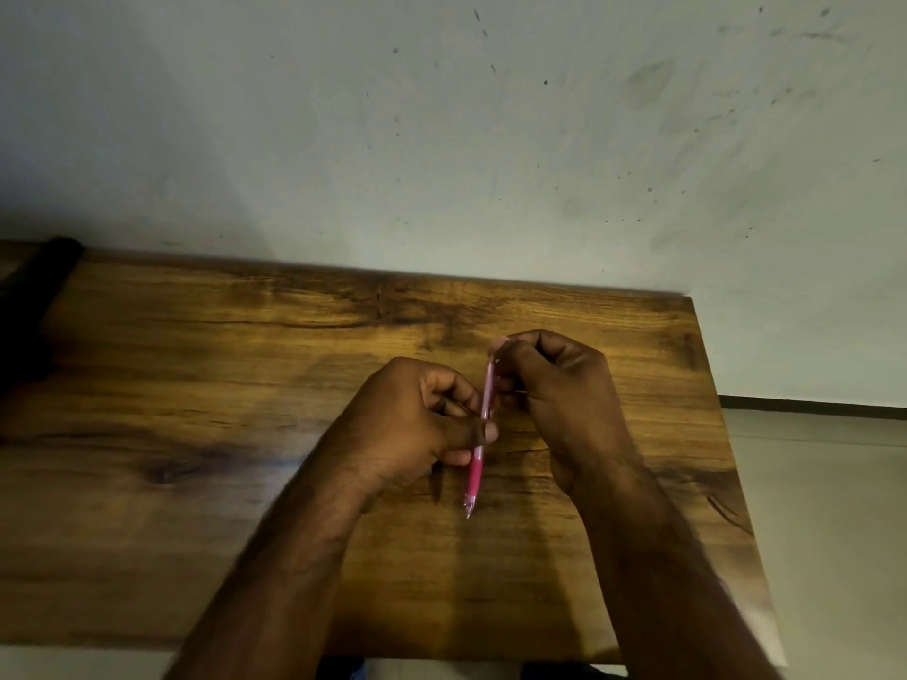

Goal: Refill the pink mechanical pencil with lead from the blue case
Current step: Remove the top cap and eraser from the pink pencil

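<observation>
Left hand pinches pencil mid-barrel; right hand grips top end. Pencil light, stiff, likely slick; barrel safest hold.

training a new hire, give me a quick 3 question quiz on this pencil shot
1. True or false: the pencil lies flat on the table.
2. Which hand works at the pencil's top end? A left B right
3. Fill in: the pencil's tip points ____ the person.

Key
1. False: both hands hold it above the wood.
2. B: the right hand pinches the top; the left hand holds the middle.
3. Toward.
</observation>
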`<state>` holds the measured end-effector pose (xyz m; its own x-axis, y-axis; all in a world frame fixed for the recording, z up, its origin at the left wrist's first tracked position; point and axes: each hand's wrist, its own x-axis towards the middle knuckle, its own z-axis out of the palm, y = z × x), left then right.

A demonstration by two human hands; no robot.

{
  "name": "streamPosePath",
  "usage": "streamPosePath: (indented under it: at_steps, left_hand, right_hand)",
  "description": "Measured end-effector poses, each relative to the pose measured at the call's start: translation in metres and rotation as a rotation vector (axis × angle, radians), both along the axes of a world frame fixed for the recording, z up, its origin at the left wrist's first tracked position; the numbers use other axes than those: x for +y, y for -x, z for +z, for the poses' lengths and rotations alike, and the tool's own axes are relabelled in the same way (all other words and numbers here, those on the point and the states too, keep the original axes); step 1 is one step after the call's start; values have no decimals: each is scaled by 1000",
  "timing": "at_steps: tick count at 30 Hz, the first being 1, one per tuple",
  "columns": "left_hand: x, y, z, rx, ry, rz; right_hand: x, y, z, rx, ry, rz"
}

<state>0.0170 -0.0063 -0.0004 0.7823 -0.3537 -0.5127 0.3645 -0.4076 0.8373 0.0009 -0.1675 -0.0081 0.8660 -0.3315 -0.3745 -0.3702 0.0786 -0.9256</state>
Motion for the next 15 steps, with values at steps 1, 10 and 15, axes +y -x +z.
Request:
streamPosePath:
  at_steps: [1, 10, 15]
  left_hand:
    - [1, 1, 0, 21, -9, -25]
    - [0, 0, -4, 5, -53, 31]
    - [-2, 1, -4, -23, -106, 15]
  right_hand:
    - [-2, 0, 1, -3, -10, -26]
    - [-9, 4, -17, 224, 879, 146]
    - [-8, 3, -19, 264, 946, 166]
